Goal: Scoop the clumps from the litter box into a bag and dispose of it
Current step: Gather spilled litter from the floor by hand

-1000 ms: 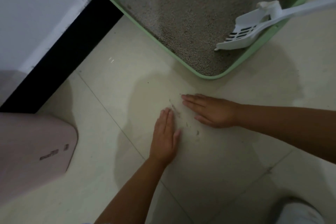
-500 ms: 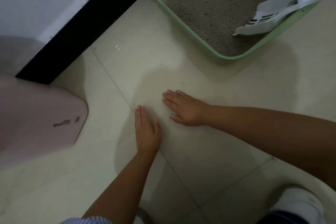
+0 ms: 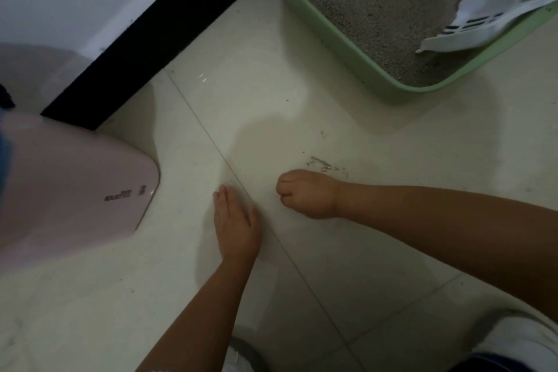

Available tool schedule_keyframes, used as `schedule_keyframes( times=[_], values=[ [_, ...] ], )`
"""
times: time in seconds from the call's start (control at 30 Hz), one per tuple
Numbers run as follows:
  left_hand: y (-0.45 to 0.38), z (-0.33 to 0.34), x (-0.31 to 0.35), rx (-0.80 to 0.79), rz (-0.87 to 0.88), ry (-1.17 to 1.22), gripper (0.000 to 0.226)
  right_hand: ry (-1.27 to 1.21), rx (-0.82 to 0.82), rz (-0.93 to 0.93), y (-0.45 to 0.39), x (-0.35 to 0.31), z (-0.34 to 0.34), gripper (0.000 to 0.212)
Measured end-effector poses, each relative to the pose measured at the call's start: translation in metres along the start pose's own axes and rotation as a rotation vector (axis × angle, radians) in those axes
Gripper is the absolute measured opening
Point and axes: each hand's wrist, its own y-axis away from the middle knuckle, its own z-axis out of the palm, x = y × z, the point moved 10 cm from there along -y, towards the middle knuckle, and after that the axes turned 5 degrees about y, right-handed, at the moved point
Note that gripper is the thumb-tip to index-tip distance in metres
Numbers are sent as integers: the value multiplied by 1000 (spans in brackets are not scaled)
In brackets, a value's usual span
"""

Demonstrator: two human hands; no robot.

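Observation:
A green litter box (image 3: 332, 39) filled with grey litter sits at the top right, and a white slotted scoop (image 3: 483, 24) lies inside it against the near rim. A smear of spilled litter grains (image 3: 321, 164) marks the pale floor tiles in front of the box. My right hand (image 3: 308, 193) rests on the floor just below that smear with its fingers curled under; nothing shows inside them. My left hand (image 3: 235, 220) lies flat on the tile a little to its left, fingers straight and together. No bag is in view.
A pink rounded plastic object (image 3: 75, 184) with small lettering lies on the floor at the left. A white wall with a black skirting board (image 3: 151, 39) runs behind it. A white shoe (image 3: 519, 338) shows at the bottom right.
My right hand has gone from flat on the tile to fingers curled under, uncovering the litter smear. My left hand has stayed flat. The view has tipped down and left.

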Motion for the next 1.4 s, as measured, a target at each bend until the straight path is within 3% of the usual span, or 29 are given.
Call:
schedule_keyframes(
  times=[0.13, 0.3, 0.57, 0.63, 0.77, 0.93, 1.07, 1.13, 1.3, 1.4],
  values=[
    [2, 5, 2, -24, 64, -69, 94, -28, 73, 167, 20, 37, -18, 28],
    [8, 22, 22, -107, 178, -144, 92, 22, 12, 348, 48, 79, -32, 21],
    [5, 24, 38, -120, 245, -169, 87, -13, -53, 584, 24, 110, -29, 54],
    [7, 23, 42, -112, 229, -138, 87, -19, -195, 656, 14, 124, -22, 63],
    [7, 24, 53, -130, 226, -106, 91, -44, -333, 684, -2, 145, -13, 67],
    [2, 19, 51, -105, 202, -99, 93, 74, -436, 489, 19, 119, 0, 68],
    [-3, 17, 57, -91, 218, -57, 92, 43, -297, 279, 51, 77, -4, 90],
    [-7, 19, 64, -94, 252, -60, 91, 81, -209, 290, 71, 74, -7, 84],
    [-42, 19, 97, -110, 323, -116, 84, 132, -51, 535, 114, 96, -30, 76],
    [-57, 31, 119, -171, 431, -225, 77, 102, -82, 700, 139, 112, -27, 81]
  ],
)
